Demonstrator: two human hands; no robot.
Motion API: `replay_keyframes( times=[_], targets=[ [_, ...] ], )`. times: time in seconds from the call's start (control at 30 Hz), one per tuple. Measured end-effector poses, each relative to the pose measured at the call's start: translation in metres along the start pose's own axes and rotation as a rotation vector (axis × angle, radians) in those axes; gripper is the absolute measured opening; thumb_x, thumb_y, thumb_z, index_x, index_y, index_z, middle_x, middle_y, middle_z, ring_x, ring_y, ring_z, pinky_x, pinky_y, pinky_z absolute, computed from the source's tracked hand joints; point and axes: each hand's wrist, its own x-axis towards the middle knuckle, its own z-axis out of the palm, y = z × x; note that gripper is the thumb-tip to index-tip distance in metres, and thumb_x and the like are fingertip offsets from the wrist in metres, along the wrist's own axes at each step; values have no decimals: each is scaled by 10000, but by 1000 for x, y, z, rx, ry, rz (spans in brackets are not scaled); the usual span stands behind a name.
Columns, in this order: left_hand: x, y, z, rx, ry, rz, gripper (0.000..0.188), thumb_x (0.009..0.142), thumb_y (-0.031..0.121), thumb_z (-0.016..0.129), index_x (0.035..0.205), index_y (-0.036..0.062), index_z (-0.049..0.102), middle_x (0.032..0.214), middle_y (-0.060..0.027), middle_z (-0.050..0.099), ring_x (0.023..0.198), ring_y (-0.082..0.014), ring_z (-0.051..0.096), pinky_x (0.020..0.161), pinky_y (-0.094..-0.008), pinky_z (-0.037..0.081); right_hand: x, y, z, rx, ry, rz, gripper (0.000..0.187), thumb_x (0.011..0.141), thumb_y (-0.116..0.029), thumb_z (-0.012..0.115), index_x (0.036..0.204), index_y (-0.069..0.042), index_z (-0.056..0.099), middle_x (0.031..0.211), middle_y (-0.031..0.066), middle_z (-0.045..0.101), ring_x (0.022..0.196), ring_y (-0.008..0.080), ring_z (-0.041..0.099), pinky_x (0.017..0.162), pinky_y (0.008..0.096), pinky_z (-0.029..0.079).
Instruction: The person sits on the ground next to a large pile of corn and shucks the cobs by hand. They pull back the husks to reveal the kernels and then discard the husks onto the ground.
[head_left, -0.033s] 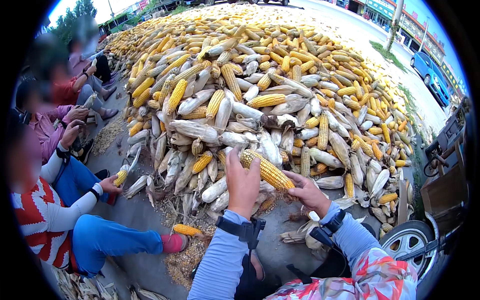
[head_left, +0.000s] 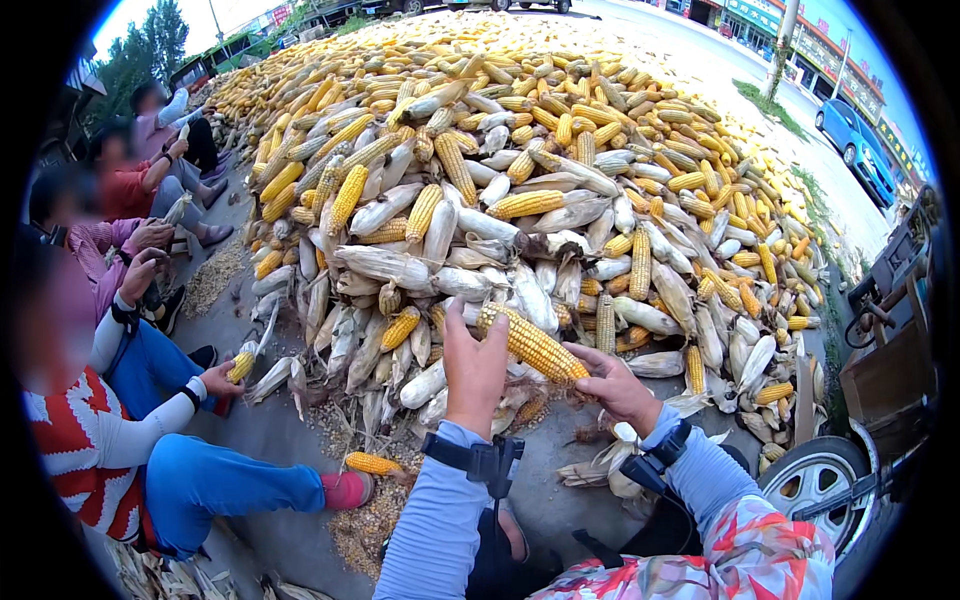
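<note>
A bare yellow corn cob (head_left: 535, 347) lies slantwise in front of me, over the near edge of the heap. My right hand (head_left: 615, 385) grips its lower right end between thumb and fingers. At the upper left end is my left hand (head_left: 476, 368), its thumb against the cob and its index finger apart from it. Whether its other fingers touch the far side is hidden. Behind both hands rises a large heap of corn cobs (head_left: 500, 204), some bare and yellow, others in pale dry husks. Loose husks (head_left: 610, 465) lie below my right hand.
Several people sit along the left; the nearest person's hand (head_left: 217, 380) holds a partly husked cob (head_left: 241, 366). Beside that person's pink shoe (head_left: 348, 488) lie a single cob (head_left: 372, 462) and loose kernels (head_left: 365, 530). A wheeled vehicle (head_left: 815, 480) stands close on my right.
My left hand has shifted slightly left along the cob's end. The right hand and the cob look almost still. The surroundings have moved a little left in the picture.
</note>
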Motion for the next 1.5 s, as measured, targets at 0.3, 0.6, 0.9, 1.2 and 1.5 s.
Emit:
replay_keyframes(
  times=[0.3,0.6,0.9,1.2,1.5],
  targets=[
    [-17,12,18,-573,-282,-308,387,860,137,592,1186,14,425,1009,-93,566,863,-185,609,637,-305,545,-30,-13,-8,408,122,-139,601,828,-122,603,1353,-40,324,1226,122,504,972,215,589,787,341,516],
    [-19,26,13,-613,-123,-195,370,837,78,606,1146,-12,425,1008,-94,554,859,-165,578,698,-289,520,-19,5,1,618,199,-36,206,908,-202,536,1052,-54,537,680,52,563,592,195,545,531,318,442],
    [3,17,-24,-516,150,-98,439,810,41,632,1178,-20,399,1025,-88,523,875,-145,530,766,-266,464,-35,30,-41,127,418,9,139,904,-170,549,902,-32,568,595,14,483,500,118,468,455,265,391],
    [4,18,-25,-538,132,-155,412,808,84,657,1134,-17,426,973,-71,538,819,-135,546,684,-258,487,-34,75,-20,-1097,-75,-156,556,826,-197,639,1311,-35,422,1109,126,595,751,120,616,691,277,499],
    [-5,10,-8,-386,-69,-129,373,782,181,708,1015,-51,532,903,-68,592,771,-119,545,682,-266,461,-22,-11,-6,-618,232,-187,521,823,-199,639,1275,-24,448,1106,131,566,940,157,564,808,285,465]
  ],
)
